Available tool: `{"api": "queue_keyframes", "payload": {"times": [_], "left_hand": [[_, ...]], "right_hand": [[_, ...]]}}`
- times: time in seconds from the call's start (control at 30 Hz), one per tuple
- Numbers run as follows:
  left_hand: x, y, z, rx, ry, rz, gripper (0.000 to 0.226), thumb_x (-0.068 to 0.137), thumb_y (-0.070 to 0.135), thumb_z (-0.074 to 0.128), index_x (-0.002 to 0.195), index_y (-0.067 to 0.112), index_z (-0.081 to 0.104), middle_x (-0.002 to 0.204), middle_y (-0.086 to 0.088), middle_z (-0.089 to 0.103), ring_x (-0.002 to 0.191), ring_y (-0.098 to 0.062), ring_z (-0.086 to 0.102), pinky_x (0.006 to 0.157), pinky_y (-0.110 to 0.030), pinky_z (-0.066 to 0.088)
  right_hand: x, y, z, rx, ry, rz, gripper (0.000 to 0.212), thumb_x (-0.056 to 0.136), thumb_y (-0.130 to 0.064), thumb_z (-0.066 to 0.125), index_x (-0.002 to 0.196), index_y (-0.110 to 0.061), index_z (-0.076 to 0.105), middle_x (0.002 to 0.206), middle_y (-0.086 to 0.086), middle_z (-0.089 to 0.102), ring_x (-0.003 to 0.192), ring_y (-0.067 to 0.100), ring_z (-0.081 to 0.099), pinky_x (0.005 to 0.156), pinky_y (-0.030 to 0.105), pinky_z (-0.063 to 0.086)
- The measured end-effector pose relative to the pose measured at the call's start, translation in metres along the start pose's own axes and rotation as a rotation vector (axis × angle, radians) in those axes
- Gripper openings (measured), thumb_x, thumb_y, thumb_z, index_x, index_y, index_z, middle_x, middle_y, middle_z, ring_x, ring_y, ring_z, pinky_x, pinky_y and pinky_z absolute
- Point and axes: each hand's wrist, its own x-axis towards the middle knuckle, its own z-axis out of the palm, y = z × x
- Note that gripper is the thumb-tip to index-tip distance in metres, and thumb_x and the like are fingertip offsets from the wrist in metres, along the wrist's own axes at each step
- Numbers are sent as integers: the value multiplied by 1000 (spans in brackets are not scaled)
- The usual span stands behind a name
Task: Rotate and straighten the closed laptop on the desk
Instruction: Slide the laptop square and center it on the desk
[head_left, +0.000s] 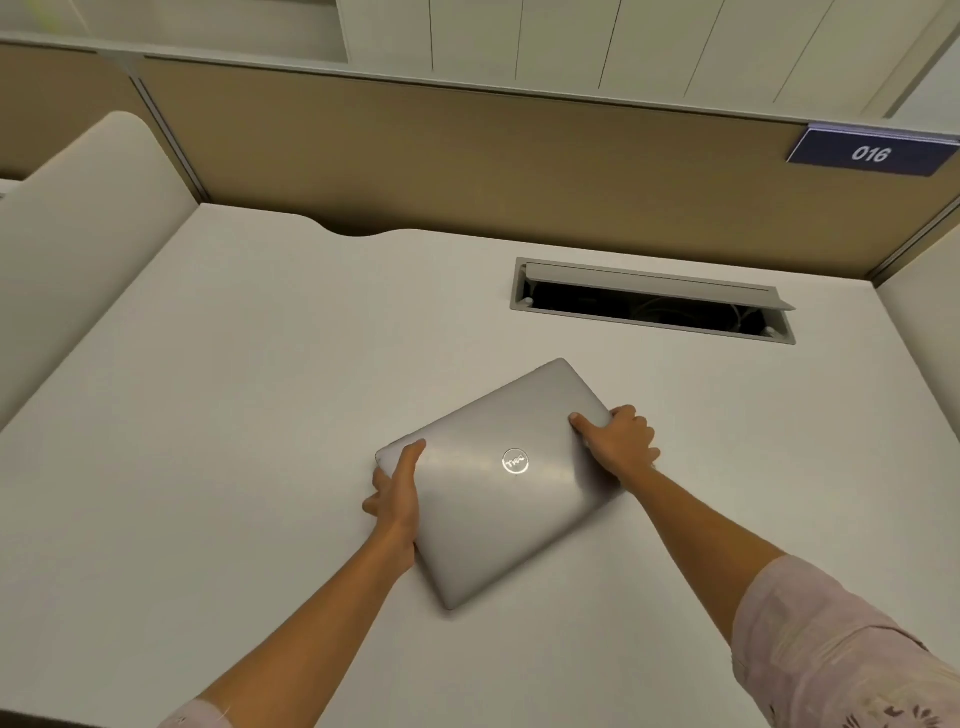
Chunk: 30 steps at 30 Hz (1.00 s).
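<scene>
Pink sleeve (831, 649) at near right, both forearms reaching forward over white surface (208, 415). Closed silver laptop (498, 483) lies flat mid-surface, skewed, corners pointing near and far. Left hand (397, 493) clasps laptop's left edge: thumb on lid, fingers curled under side; grip pinching laptop. Right hand (621, 441) clasps right edge, thumb on lid, fingers wrapped round side; grip pinching laptop. Beyond, open cable hatch (649, 306) set in surface. Farther, tan partition (467, 156), number plate "016" (870, 153).

Open cable hatch (652, 301) in the desktop, tan partition panel (467, 166), blue "016" sign (870, 153)
</scene>
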Motion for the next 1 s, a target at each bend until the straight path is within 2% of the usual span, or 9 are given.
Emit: {"api": "queue_keyframes", "payload": {"times": [0.13, 0.27, 0.37, 0.63, 0.9, 1.0], "left_hand": [[5, 10, 13, 80, -45, 43, 98, 68, 71, 62, 150, 39, 20, 150, 1, 17, 133, -27, 33, 110, -52, 31], [13, 22, 30, 201, -77, 132, 95, 76, 71, 56, 153, 37, 13, 156, -1, 12, 142, -31, 21, 115, -53, 21], [16, 31, 44, 282, -106, 198, 91, 78, 71, 54, 153, 35, 15, 156, -4, 15, 141, -35, 24, 114, -56, 24], [31, 56, 68, 368, -170, 265, 84, 79, 69, 52, 150, 29, 31, 155, -8, 25, 138, -34, 29, 112, -54, 28], [39, 62, 77, 492, -169, 289, 87, 76, 74, 47, 149, 32, 30, 155, -9, 26, 141, -33, 22, 114, -56, 21], [42, 59, 75, 518, -162, 290, 89, 73, 74, 48, 149, 31, 31, 154, -11, 26, 139, -35, 25, 114, -56, 24]], "right_hand": [[-14, 15, -2, 33, 109, 91, 73, 78, -64, 60, 125, -10, 46, 129, 14, 51, 124, 34, 42, 101, 50, 32], [-24, 33, -7, 122, 175, 175, 73, 79, -62, 60, 125, -8, 45, 130, 15, 49, 124, 34, 41, 100, 50, 33], [-29, 44, -10, 196, 210, 219, 70, 80, -57, 62, 125, -7, 43, 130, 15, 48, 125, 35, 40, 100, 51, 33], [-36, 59, -12, 304, 224, 289, 67, 80, -47, 68, 127, -7, 43, 132, 16, 47, 126, 36, 40, 101, 51, 34], [-40, 58, -10, 310, 220, 315, 62, 81, -40, 67, 127, -6, 43, 132, 16, 47, 126, 36, 40, 101, 49, 34], [-42, 59, -10, 294, 215, 314, 61, 82, -39, 66, 126, -5, 43, 131, 17, 47, 125, 35, 40, 101, 48, 34]]}}
